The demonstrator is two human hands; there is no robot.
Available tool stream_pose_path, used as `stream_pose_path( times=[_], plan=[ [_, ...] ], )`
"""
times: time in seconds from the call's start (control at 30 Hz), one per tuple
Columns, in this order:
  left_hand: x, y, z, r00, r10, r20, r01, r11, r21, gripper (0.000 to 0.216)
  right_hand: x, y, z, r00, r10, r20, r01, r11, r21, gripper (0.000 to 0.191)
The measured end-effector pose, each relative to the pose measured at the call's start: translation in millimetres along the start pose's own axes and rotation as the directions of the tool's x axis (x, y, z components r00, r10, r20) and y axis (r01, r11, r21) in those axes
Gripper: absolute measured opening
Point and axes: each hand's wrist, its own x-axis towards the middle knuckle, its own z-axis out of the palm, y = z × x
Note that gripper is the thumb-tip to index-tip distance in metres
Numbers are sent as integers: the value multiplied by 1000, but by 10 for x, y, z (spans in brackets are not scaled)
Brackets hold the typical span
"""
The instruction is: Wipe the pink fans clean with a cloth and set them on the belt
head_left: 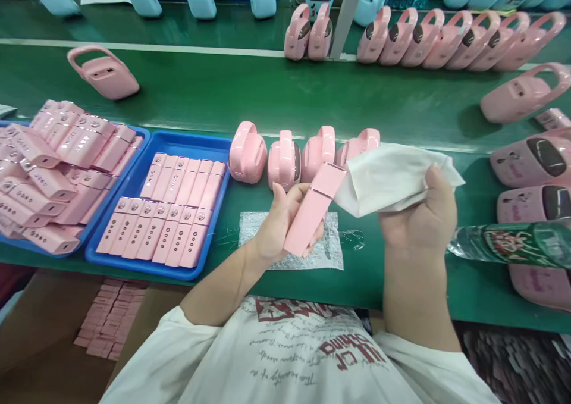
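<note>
Bottle (513,244) beside right hand (417,210); bubble wrap (331,246) beneath left hand (277,225).

Pink device (307,222) with silver band (322,194), white cloth (388,181)

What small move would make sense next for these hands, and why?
Probably wiping the pink stick with the white cloth: the left hand holds the stick at a slant, the right hand grips the cloth, and the cloth's near edge is right by the stick's upper end, though whether they touch is unclear.
</note>
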Motion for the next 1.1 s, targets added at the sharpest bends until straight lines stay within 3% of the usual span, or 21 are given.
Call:
stream_pose_path(
  times=[0.1, 0.23, 0.33, 0.4, 0.47, 0.5, 0.53, 0.57, 0.6, 0.67, 0.7, 0.77, 0.83, 0.93, 1.0, 1.1],
  plan=[
    [7, -8, -9, 999, -29, -33, 29, 999, -13, 56, -191, -67, 134, 999, -34, 24, 32, 998, 50, 17],
    [55, -29, -22, 984, -88, -155, 72, 992, -104, 45, -315, 4, 181, 976, -206, 64, 207, 978, -18, 22],
    [124, -51, -23, 956, -161, -244, 123, 979, -163, 39, -382, 100, 144, 920, -290, 264, 333, 933, -138, 29],
    [171, -65, -30, 936, -207, -283, 148, 965, -214, 35, -451, 140, 125, 795, -295, 530, 463, 860, -215, 36],
    [203, -77, -50, 920, -211, -330, 133, 961, -244, 38, -517, 150, 107, 575, -269, 773, 610, 770, -186, 45],
    [211, -85, -64, 914, -195, -356, 116, 966, -232, 39, -536, 142, 93, 480, -252, 840, 650, 745, -149, 47],
    [213, -97, -78, 911, -182, -370, 113, 973, -200, 39, -537, 128, 75, 438, -237, 867, 654, 746, -127, 46],
    [211, -116, -90, 916, -175, -362, 128, 980, -151, 39, -515, 108, 50, 474, -234, 849, 623, 770, -136, 43],
    [210, -143, -97, 927, -177, -331, 156, 984, -90, 38, -467, 84, 20, 580, -251, 775, 568, 806, -165, 39],
    [221, -228, -82, 946, -218, -241, 236, 971, 48, 40, -298, 32, -61, 845, -327, 423, 428, 888, -167, 27],
    [242, -286, -57, 946, -257, -199, 284, 950, 126, 49, -185, 9, -113, 914, -357, 191, 382, 918, -110, 22],
    [322, -422, 34, 934, -329, -140, 357, 881, 310, 81, 57, -27, -241, 923, -353, -152, 361, 932, 26, 15],
    [460, -573, 164, 933, -348, -91, 338, 761, 554, 96, 269, -33, -388, 912, -293, -285, 333, 938, 100, 16],
    [759, -798, 359, 967, -253, 19, 92, 420, 903, 73, 463, 24, -571, 921, -159, -356, 221, 965, 139, 20],
    [999, -945, 446, 978, -206, 40, -2, 179, 984, 65, 516, 86, -628, 929, -76, -363, 140, 978, 153, 21],
    [1330, -1137, 522, 992, -75, -106, 113, 88, 990, 63, 510, 144, -602, 957, -49, -285, 71, 995, 67, 17]
  ],
)
